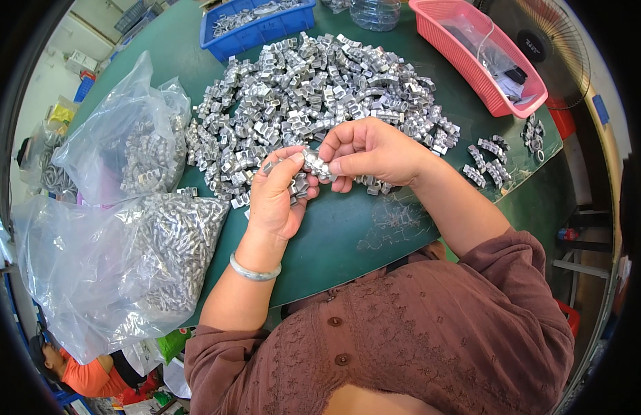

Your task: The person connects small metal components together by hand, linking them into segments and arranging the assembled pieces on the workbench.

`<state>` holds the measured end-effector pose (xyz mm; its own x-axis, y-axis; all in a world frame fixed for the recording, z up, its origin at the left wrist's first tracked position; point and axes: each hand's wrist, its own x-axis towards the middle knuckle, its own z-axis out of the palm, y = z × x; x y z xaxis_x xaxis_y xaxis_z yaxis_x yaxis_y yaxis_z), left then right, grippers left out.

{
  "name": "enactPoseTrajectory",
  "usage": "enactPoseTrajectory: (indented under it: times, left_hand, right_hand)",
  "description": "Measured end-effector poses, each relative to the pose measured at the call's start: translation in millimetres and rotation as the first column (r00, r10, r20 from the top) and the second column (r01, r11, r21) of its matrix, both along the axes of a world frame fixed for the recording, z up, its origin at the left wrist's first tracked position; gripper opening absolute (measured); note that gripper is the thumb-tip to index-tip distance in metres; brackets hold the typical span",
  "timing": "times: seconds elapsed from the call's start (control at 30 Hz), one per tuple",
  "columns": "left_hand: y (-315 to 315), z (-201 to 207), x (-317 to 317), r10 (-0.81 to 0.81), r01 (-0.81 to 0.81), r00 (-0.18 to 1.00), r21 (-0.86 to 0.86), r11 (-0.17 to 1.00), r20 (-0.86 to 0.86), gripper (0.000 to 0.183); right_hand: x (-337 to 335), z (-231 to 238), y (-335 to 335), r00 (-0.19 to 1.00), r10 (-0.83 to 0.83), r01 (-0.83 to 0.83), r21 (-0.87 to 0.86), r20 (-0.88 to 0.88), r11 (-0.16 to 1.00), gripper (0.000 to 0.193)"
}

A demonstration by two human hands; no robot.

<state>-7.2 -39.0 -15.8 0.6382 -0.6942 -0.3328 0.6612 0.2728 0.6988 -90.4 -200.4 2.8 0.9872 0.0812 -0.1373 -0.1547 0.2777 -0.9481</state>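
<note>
Both hands meet over the near edge of a large heap of small silver metal pieces [300, 90] on a green table. My left hand [275, 197] is closed around several of these metal pieces [301, 188], palm turned up. Thumb and fingers of my right hand [376, 153] pinch at a cluster of silver metal pieces [316, 164] between the two hands. Fingers partly cover the pieces, so how they join cannot be made out.
Clear plastic bags [179, 256] of metal parts lie at the left. A blue bin [262, 26] and a pink basket [472, 59] stand at the far side. Short curved strips of metal pieces [488, 162] lie at the right edge. A person in orange [92, 377] is at lower left.
</note>
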Motion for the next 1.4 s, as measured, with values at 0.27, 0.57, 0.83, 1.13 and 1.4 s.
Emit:
enactPoseTrajectory:
  times: [0.27, 0.57, 0.83, 1.13, 1.4]
  left_hand:
    - [0, 3, -2, 0.013, -0.013, 1.000, 0.001, 1.000, -0.002, 0.016]
    - [-1, 3, -9, -0.038, 0.039, 0.999, -0.029, 0.999, 0.022, 0.016]
    - [3, 5, -20, -0.126, 0.124, 0.988, 0.029, 0.992, 0.090, 0.012]
    - [-3, -3, -18, -0.151, 0.147, 0.980, 0.037, 0.988, 0.132, 0.012]
    - [0, -3, -37, -0.115, 0.097, 0.987, 0.148, 0.984, 0.116, 0.012]
  right_hand:
    - [0, -2, -4, 1.000, -0.002, 0.002, 0.010, 0.017, 1.000, 0.019]
    - [-7, 7, 1, 0.979, 0.024, 0.062, -0.409, 0.202, 0.910, 0.022]
    - [-111, 26, -43, 0.890, -0.248, 0.456, -0.764, 0.382, 0.457, 0.021]
    - [-245, -13, -117, 0.572, -0.677, 0.562, -0.822, 0.463, -0.087, 0.021]
    - [-261, -37, -124, 0.640, -0.487, 0.499, -0.804, 0.594, -0.324, 0.026]
